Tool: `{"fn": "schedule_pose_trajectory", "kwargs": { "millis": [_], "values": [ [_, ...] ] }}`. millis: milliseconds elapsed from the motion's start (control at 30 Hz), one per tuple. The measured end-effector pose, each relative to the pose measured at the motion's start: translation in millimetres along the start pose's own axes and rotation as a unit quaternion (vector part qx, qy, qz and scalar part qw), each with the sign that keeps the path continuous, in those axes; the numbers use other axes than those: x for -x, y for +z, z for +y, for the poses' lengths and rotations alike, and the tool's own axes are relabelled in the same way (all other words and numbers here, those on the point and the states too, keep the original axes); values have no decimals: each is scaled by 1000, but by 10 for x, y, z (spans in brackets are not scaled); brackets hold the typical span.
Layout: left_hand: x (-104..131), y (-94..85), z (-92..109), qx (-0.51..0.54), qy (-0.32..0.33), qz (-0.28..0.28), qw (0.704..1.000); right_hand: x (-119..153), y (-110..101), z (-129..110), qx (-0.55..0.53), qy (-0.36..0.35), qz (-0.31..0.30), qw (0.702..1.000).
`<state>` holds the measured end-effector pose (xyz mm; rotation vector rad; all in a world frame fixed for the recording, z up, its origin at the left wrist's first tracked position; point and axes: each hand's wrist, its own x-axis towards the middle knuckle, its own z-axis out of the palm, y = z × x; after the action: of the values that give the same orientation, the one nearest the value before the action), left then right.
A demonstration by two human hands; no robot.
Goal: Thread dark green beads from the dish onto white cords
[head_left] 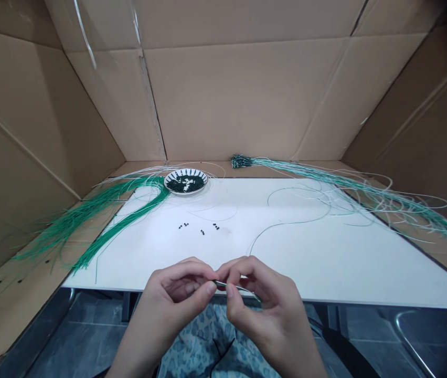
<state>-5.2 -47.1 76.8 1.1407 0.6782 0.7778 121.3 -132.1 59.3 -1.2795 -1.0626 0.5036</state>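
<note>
Above the front edge of the white board, my left hand [184, 291] pinches the dark end of a thin green and white strand [243, 288] between thumb and index finger. My right hand [261, 294] is closed on the same strand just to the right, the fingertips of both hands nearly touching. Several small dark beads [202, 232] lie on the board beyond the hands. Farther back, a white ribbed dish [186, 192] holds many dark beads. One thin strand curves over the board from behind my right hand.
Bundles of green strands [121, 226] spread over the left side of the white board [365, 262]. A long bundle of green and white strands [306, 169] with a dark beaded end runs along the back to the right. Cardboard walls [247, 100] enclose the back and sides.
</note>
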Motion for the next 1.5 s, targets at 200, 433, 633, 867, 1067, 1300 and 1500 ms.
{"fn": "schedule_pose_trajectory", "kwargs": {
  "millis": [200,433,633,867,1067,1300,1500],
  "values": [
    [-7,11,-5,-5,-7,-7,1000,-25,-13,-13,-32,20,2,999],
    [-29,-22,-28,-4,-38,-12,999,-13,13,17,-89,37,6,995],
    [-2,40,-13,57,-71,11,996,58,150,-17,-45,22,94,994],
    [46,113,-7,133,-113,22,984,95,268,6,-22,-62,165,984],
    [56,136,2,132,-110,32,985,94,265,26,-24,-65,159,985],
    [70,161,28,129,-107,40,985,113,290,42,-34,-52,170,983],
    [61,155,21,129,-105,38,985,101,282,33,-20,-67,169,983]
  ]
}}
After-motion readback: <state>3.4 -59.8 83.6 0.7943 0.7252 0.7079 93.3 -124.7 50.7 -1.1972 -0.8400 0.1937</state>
